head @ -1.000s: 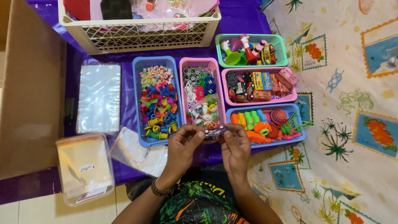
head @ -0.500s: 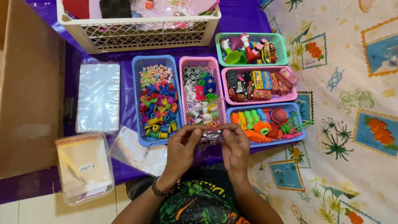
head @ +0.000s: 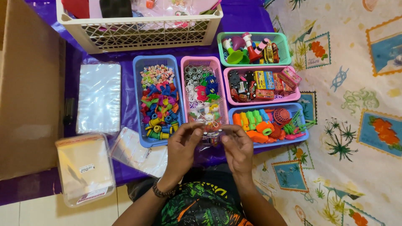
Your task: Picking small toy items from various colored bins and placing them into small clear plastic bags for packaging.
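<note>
A: Nearest to us, both hands are up in front of the chest. Left hand [head: 184, 144] and right hand [head: 236, 146] each pinch one end of a small clear packet [head: 210, 137] with little coloured bits inside.

B: Changed from a second ago? We see hardly anything. Same pinch, same spot; the fingers have crept closer along the packet's top edge.

A: Agreed. We'd read that as working along the packet's mouth, hands clamped on it, not apart. Contents too small to name.

B: Where does the packet sit?

A: In the air, just over the near rim of the pink tray [head: 185, 71], touching no tray as far as we can tell.

B: Left of the hands?

A: Flat plastic bags [head: 140, 151] on the purple cloth [head: 247, 16], then a clear tub of sleeves [head: 85, 167] near the cardboard box [head: 25, 100]. Further up, a stack of clear bags [head: 99, 97].

B: Trays beyond the hands?

A: Blue tray [head: 137, 100] of bright plastic pieces, the pink tray with rings and charms, a second blue tray [head: 302, 121] with orange and green toys.

B: Further out?

A: Pink tray of small boxes [head: 228, 86], green tray [head: 284, 46] of whistles, then the white lattice basket [head: 138, 35] at the far edge. No tray has shifted.
</note>
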